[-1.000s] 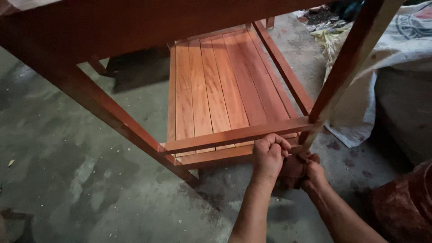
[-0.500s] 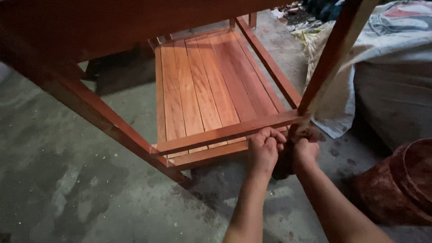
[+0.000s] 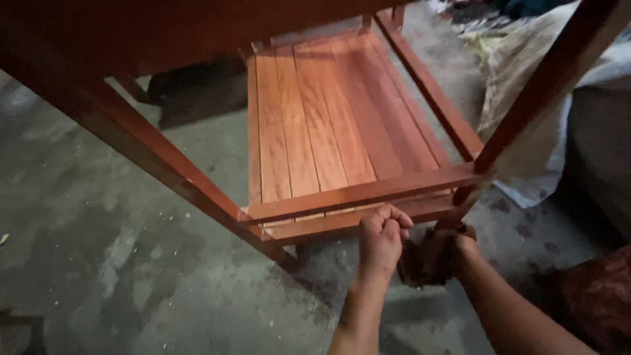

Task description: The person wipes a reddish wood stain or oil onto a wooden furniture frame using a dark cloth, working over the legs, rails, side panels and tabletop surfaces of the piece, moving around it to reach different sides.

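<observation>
My left hand (image 3: 381,238) is a closed fist just below the wooden rack's front rail (image 3: 358,194), while my right hand (image 3: 453,253) clutches a dark rag (image 3: 420,261) beside its leg (image 3: 460,204).

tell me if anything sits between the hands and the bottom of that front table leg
Nothing visible does. The left hand is fisted just below the lower front rail, and the right hand is at the foot of the front leg, beside a dark rag.

We see a grey concrete floor (image 3: 131,263), stained and strewn with small chips; pale sacking (image 3: 519,79) heaps at the right beside a dark bulky mass (image 3: 601,151); the light is dim, shadows deepest at upper left.
</observation>
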Demonstrator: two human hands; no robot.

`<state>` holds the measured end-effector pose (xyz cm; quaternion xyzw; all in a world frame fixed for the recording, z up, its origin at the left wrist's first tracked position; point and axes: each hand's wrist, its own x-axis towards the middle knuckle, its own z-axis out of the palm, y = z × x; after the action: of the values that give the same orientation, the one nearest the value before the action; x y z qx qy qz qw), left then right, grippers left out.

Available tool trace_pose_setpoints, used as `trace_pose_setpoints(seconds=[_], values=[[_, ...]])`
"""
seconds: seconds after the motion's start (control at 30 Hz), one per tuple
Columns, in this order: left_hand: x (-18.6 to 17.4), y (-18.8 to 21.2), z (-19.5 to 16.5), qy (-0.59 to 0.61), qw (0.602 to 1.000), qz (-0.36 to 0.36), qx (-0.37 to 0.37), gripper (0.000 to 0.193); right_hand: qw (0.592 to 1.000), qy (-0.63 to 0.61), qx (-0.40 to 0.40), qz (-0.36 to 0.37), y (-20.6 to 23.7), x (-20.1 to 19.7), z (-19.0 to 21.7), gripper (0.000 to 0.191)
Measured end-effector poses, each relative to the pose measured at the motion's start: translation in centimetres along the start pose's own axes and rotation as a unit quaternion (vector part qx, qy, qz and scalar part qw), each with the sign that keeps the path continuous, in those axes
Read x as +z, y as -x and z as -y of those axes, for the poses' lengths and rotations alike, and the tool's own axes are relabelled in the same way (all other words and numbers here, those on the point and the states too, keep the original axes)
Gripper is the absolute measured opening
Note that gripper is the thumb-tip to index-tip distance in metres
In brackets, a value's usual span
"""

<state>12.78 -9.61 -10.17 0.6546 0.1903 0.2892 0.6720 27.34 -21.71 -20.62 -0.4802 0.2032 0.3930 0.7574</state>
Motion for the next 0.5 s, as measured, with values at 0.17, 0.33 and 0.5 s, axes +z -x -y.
trace_pose_setpoints(seconds=[0.17,0.33,0.5], values=[[-0.5,0.5,0.1,0.021,0.999,-0.028,-0.033,0.028,0.945,0.089,-0.232,-0.213,0.6,-0.6,-3.6,0.053],[-0.4,1.2,-0.6,-0.025,0.999,-0.008,-0.038,0.027,0.937,0.098,-0.235,-0.238,1.1,0.1,-3.2,0.067],[-2.1,1.6,-1.4,-0.014,1.0,-0.005,-0.002,0.027,0.983,0.045,-0.163,-0.074,2.3,3.5,-4.7,0.081]])
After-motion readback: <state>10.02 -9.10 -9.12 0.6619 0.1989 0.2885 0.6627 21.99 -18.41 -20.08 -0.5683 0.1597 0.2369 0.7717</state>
